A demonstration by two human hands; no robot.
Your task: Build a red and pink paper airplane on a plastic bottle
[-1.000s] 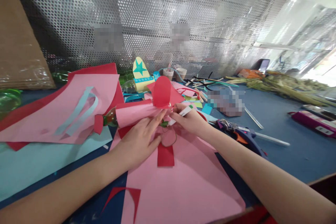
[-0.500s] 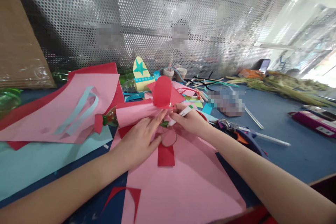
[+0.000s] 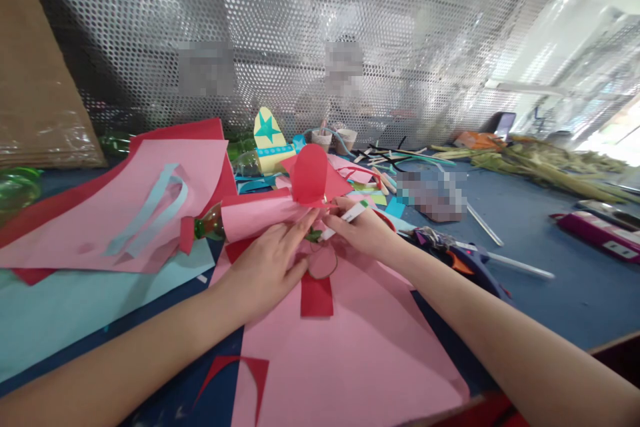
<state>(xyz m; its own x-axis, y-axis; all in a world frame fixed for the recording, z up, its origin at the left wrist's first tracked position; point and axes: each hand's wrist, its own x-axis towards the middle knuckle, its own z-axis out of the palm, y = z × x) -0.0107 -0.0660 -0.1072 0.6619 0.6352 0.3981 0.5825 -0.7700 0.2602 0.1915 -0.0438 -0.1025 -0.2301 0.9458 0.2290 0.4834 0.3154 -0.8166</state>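
A plastic bottle wrapped in pink paper (image 3: 257, 217) lies on its side, its green neck (image 3: 203, 227) pointing left with a red paper tab (image 3: 187, 235) at the end. Red paper fins (image 3: 309, 175) rise from its right part. My left hand (image 3: 270, 261) rests against the bottle's near side, fingers stretched toward its right end. Close by, my right hand (image 3: 361, 230) is closed around a white marker (image 3: 354, 211) with a green end. Its tip is hard to make out. Below the fingers, an outlined rounded shape (image 3: 323, 261) and a red rectangle (image 3: 317, 297) lie on a pink sheet (image 3: 360, 353).
Pink and red sheets (image 3: 185, 213) with pale blue strips (image 3: 150, 213) lie left. A yellow paper-wrapped bottle (image 3: 270, 153) is behind. To the right are a glue gun (image 3: 465, 267), a purple case (image 3: 595, 233) and dry stalks (image 3: 540, 160). A red offcut (image 3: 235, 367) lies in front.
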